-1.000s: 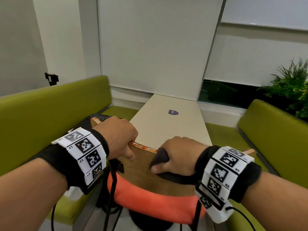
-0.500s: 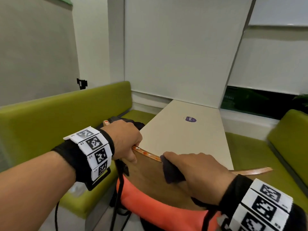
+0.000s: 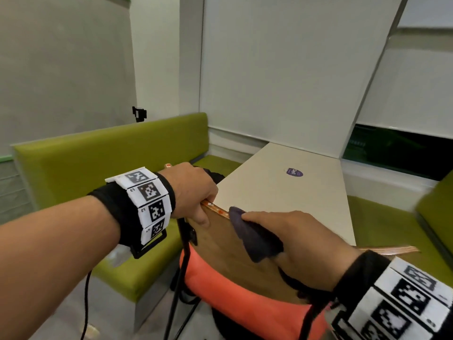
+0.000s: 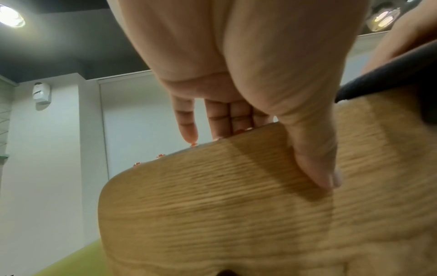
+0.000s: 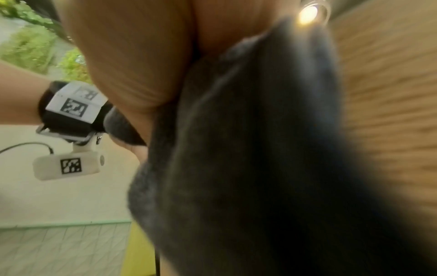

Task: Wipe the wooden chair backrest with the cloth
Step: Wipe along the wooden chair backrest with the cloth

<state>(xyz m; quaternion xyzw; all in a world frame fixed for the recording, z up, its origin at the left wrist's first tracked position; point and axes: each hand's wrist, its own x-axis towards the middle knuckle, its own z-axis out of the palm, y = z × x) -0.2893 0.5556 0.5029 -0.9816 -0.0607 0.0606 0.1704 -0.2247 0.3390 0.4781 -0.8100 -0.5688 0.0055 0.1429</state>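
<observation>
The wooden chair backrest (image 3: 220,244) curves in front of me, its grain filling the left wrist view (image 4: 236,214). My left hand (image 3: 193,192) grips its top edge near the left end, thumb on the near face and fingers (image 4: 220,119) over the far side. A dark grey cloth (image 3: 255,239) lies bunched under my right hand (image 3: 294,236), which holds it against the near face just below the top edge. In the right wrist view the cloth (image 5: 248,149) covers most of the picture, with wood (image 5: 390,93) at the right.
An orange seat cushion (image 3: 245,298) sits below the backrest. A beige table (image 3: 282,192) with a purple sticker (image 3: 294,172) stands just beyond it. Green benches (image 3: 98,168) run along the left and right. Black cables (image 3: 181,266) hang by the chair's left side.
My right hand has slid the cloth leftward along the backrest toward the left hand. The left hand has kept its grip on the top edge. My head has turned left.
</observation>
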